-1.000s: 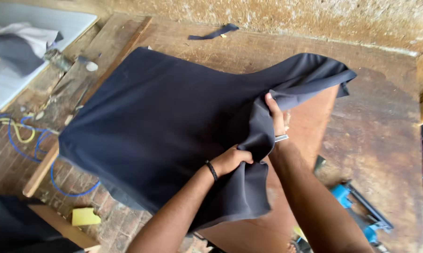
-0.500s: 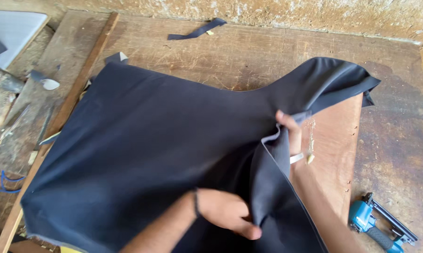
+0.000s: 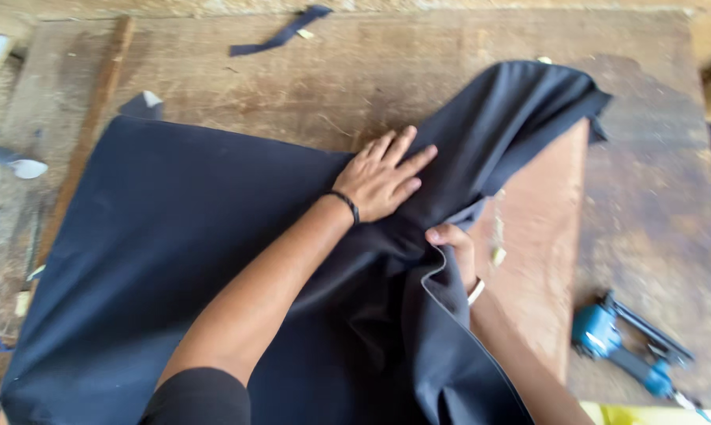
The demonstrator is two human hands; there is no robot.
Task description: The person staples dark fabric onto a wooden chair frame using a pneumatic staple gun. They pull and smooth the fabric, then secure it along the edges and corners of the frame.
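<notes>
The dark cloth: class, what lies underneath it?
Beside the dark cloth, a reddish-brown board shows at its right edge, lying on the wooden table. How far the board runs under the cloth is hidden.

Matt, smooth dark navy cloth [image 3: 174, 260], pressed flat by left hand [image 3: 383, 181], pinched at a fold by right hand [image 3: 454, 248]. Beneath the cloth, worn, scratched wooden tabletop [image 3: 387, 71]. Right of the cloth, glossy blue plastic-and-metal staple gun [image 3: 627, 346].

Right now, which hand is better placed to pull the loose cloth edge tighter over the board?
Likely the right hand: it pinches the folded edge of the dark cloth beside the bare board. The left hand lies flat, palm down, pressing the cloth.
</notes>
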